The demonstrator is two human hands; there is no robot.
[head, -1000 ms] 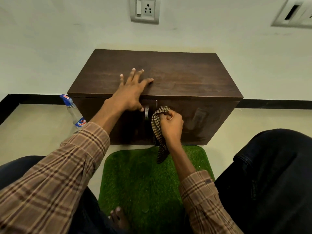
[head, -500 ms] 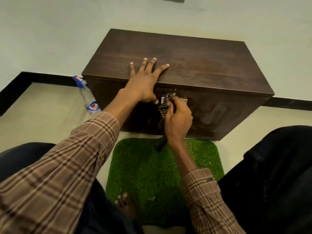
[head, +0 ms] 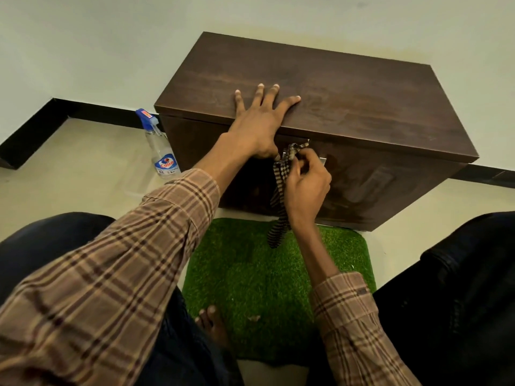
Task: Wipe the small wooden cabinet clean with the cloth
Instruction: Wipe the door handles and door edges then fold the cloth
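Right hand point(head: 306, 188) around cloth point(head: 281, 190) against cabinet point(head: 334, 101) front.

I see a clear spray bottle point(head: 160, 147) with a blue nozzle standing upright on the pale floor point(head: 83, 162). A green grass-like mat point(head: 250, 274) lies nearer me. A black skirting board point(head: 41, 121) runs along the cream wall point(head: 83, 37).

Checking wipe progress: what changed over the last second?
The right hand carried the cloth up the cabinet front, from beside the handle to its top by the upper edge. The grip stayed; the left hand stayed flat on top, the spray bottle unmoved.
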